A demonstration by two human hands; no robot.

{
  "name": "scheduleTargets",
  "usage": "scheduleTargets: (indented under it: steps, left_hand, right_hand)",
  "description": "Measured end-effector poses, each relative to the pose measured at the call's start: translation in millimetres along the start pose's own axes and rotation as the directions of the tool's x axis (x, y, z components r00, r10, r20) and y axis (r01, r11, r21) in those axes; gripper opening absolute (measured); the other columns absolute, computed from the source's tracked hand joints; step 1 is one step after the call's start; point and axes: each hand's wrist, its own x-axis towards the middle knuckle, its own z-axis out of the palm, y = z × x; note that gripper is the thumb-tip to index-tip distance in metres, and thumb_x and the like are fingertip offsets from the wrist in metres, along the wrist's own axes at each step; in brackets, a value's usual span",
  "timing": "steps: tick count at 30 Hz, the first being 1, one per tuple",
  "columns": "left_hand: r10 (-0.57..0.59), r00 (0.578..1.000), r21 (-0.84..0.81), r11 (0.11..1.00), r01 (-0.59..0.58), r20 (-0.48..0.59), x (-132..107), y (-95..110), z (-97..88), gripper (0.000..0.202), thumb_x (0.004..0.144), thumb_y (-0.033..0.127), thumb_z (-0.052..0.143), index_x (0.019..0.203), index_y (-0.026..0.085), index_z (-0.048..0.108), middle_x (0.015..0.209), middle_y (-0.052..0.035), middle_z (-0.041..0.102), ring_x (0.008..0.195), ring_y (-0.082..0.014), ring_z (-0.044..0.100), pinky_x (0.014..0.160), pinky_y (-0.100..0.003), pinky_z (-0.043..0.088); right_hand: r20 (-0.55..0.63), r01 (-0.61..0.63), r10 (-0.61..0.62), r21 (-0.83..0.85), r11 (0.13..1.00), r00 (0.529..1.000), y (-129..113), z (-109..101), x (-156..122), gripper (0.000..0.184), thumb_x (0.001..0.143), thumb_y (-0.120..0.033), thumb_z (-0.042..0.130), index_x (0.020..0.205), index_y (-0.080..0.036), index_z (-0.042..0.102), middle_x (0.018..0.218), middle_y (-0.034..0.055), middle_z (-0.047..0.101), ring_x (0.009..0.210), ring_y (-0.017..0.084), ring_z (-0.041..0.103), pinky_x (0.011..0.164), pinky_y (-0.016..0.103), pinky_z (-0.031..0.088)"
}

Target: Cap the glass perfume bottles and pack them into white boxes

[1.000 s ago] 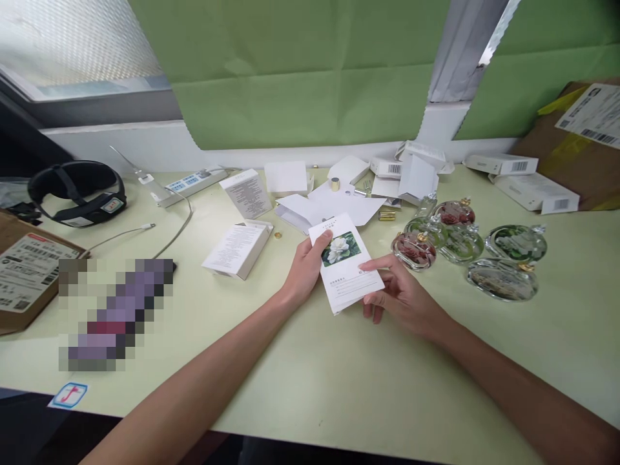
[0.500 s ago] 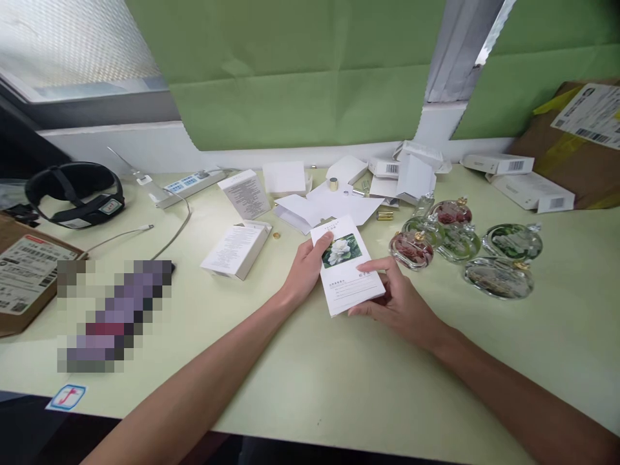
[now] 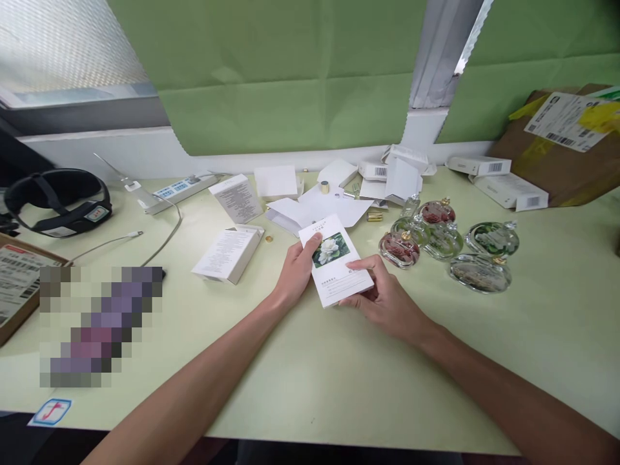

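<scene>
A white box (image 3: pixel 334 274) printed with a white flower on green leaves is held between both hands above the table. My left hand (image 3: pixel 295 268) grips its left edge, thumb on the flower picture. On the lower right side, my right hand (image 3: pixel 385 297) pinches it with the index finger on the front face and the thumb at the bottom edge. Behind the box lie opened white cartons (image 3: pixel 314 205) and a gold cap (image 3: pixel 325 187). Several round glass bottles (image 3: pixel 443 240) with red, green and pale contents stand right of my hands.
White boxes with fine print (image 3: pixel 228 255) lie to the left, near a small gold ring (image 3: pixel 268 239). Further left are a power strip (image 3: pixel 179 192), a black headset (image 3: pixel 58 203) and a pixelated object (image 3: pixel 104 323). A large brown carton (image 3: pixel 547 158) stands at the back right.
The view has shifted slightly, so the objects appear further left. Both hands keep nearly the same grip on the white box.
</scene>
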Motion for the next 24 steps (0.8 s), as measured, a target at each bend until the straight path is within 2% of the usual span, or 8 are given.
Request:
scheduleTargets:
  steps: [7,12,17,20,22,24]
  left_hand:
    - [-0.019,1.0,-0.029,0.999,0.018,-0.016,-0.8,0.9,1.4,0.038,0.085,0.052,0.066,0.078,0.015,0.066,0.073,-0.0031,0.072,0.063,-0.0163,0.064,0.065,-0.028,0.05]
    - [-0.04,0.999,0.058,0.998,0.039,0.023,-5.1,2.2,3.0,0.043,0.086,0.056,0.063,0.074,0.014,0.066,0.068,-0.004,0.071,0.058,-0.0159,0.062,0.06,-0.027,0.048]
    - [-0.059,0.997,0.036,0.998,0.057,0.042,-6.1,1.2,3.2,0.042,0.087,0.055,0.063,0.078,0.015,0.068,0.072,-0.0042,0.073,0.062,-0.017,0.065,0.062,-0.028,0.049]
    - [-0.056,0.997,-0.011,0.998,0.056,0.05,-4.0,0.6,2.1,0.039,0.086,0.053,0.065,0.08,0.015,0.069,0.073,-0.0036,0.073,0.065,-0.0172,0.066,0.063,-0.027,0.05]
    - [-0.042,0.998,-0.033,0.999,0.043,0.056,-2.9,1.5,1.0,0.036,0.085,0.052,0.066,0.083,0.015,0.069,0.076,-0.0036,0.073,0.068,-0.0174,0.067,0.065,-0.027,0.051]
    - [-0.039,0.997,-0.01,0.999,0.04,0.068,-2.6,4.5,-0.5,0.036,0.085,0.052,0.066,0.089,0.016,0.069,0.082,-0.0046,0.075,0.072,-0.0188,0.068,0.067,-0.028,0.051]
  right_hand:
    - [0.015,0.039,-0.038,-0.019,0.999,0.999,0.7,-1.8,1.3,0.055,0.081,-0.05,0.074,0.125,-0.03,0.046,0.104,0.0048,0.07,0.083,0.02,0.067,0.066,0.032,0.055]
    - [0.026,0.021,-0.018,-0.129,0.991,1.0,-8.8,-1.2,-0.8,0.087,0.068,-0.053,0.083,0.142,-0.038,0.039,0.093,-0.0001,0.069,0.074,0.017,0.063,0.06,0.028,0.051]
    - [-0.011,-0.013,0.012,-0.16,0.987,1.0,-13.1,0.1,-1.3,0.082,0.071,-0.055,0.08,0.141,-0.037,0.043,0.094,0.0005,0.069,0.069,0.015,0.061,0.058,0.026,0.048]
    - [0.055,-0.02,0.031,-0.197,0.98,0.998,-20.7,-2.2,-0.6,0.094,0.072,-0.056,0.079,0.151,-0.04,0.03,0.1,0.0011,0.07,0.074,0.017,0.062,0.06,0.026,0.049]
    - [0.108,-0.013,0.052,-0.33,0.944,0.993,-32.3,-7.5,-5.5,0.107,0.072,-0.058,0.078,0.157,-0.041,0.016,0.094,0.0,0.07,0.073,0.018,0.061,0.06,0.027,0.047]
    - [0.146,-0.005,0.088,-0.49,0.872,0.985,-47.3,-20.5,-18.3,0.104,0.076,-0.059,0.074,0.158,-0.041,0.013,0.082,-0.002,0.068,0.064,0.016,0.058,0.057,0.027,0.045]
